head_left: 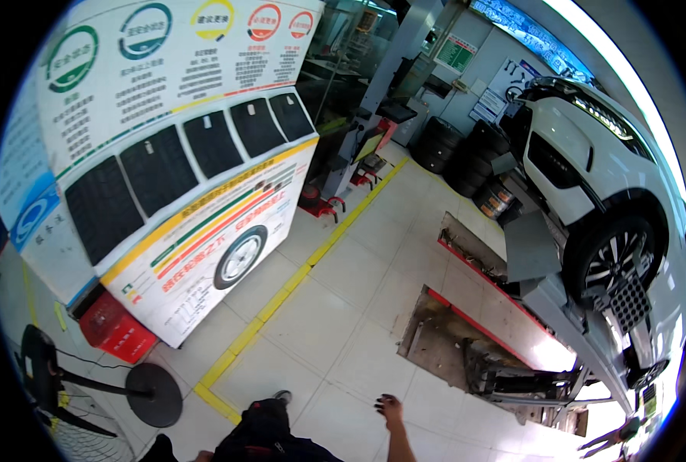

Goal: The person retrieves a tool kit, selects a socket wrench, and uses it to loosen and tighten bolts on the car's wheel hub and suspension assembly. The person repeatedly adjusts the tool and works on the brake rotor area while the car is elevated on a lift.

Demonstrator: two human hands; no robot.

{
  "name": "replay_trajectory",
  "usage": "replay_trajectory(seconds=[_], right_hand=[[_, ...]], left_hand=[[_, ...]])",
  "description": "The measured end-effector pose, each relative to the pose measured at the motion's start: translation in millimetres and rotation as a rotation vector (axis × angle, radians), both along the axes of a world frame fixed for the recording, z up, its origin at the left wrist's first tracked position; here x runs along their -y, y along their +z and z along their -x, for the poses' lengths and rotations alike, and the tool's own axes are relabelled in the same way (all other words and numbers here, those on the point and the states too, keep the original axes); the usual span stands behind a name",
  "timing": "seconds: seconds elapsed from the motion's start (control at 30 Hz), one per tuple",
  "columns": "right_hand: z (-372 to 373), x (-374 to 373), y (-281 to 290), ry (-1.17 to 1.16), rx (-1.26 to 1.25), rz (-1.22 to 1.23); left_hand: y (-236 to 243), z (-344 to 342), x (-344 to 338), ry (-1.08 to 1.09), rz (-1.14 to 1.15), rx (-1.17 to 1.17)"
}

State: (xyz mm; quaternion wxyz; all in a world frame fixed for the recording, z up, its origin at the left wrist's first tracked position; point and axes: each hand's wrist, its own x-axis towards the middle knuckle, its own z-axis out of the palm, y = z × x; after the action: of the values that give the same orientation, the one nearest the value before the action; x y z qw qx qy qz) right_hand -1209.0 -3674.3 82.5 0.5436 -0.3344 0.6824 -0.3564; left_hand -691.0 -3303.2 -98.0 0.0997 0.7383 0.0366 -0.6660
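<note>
Left of right hand (390, 407), red box (117, 329), contents hidden

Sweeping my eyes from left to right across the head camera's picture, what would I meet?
Round black stand base → grey shoe tip → bare right hand → stacked black rubber tyres → large black car wheel with a spoked rim.

A yellow line (310, 264) crosses the tiled floor (350, 289).

display board (177, 85): coloured rings (146, 52), dark print (204, 73) | green wall sign (457, 52): pale print
</note>
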Motion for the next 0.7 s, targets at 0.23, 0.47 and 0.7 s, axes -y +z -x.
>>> replay_trajectory(seconds=[0.23,0.47,0.7], right_hand=[[90,117,-93,0.157,0.208,-0.345],[162,383,-125,-0.01,0.121,-0.572],[293,809,-129,0.415,-0.241,-0.359]], left_hand=[[60,45,530,-0.101,0.588,0.199],[69,97,923,0.153,0.841,0.287],[15,185,1057,0.067,0.336,-0.093]])
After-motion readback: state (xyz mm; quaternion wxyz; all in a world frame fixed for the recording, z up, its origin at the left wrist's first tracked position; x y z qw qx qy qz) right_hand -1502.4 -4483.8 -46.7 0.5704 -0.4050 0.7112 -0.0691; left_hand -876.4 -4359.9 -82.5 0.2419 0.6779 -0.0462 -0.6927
